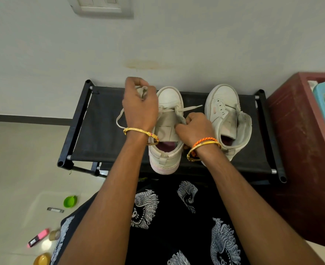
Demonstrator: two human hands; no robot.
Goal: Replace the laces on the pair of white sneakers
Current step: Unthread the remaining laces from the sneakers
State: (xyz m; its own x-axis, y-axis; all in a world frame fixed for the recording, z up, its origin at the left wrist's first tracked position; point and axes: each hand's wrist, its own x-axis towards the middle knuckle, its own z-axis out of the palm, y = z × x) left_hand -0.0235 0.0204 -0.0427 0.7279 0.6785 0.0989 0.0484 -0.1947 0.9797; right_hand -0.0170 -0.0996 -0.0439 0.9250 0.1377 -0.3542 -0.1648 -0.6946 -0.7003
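Soft even indoor light, faint shadows, wide-angle edge distortion

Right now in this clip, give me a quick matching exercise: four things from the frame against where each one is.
Things:
1. left hand
2. right hand
3. unlaced sneaker
4. green lid

Places:
A. on the floor, at lower left
B. standing alone on the right side of the black rack
C. raised beside the toe of the left sneaker, fingers gripping the lace
D. gripping the left sneaker's tongue and side

Pairs: 1-C, 2-D, 3-B, 4-A
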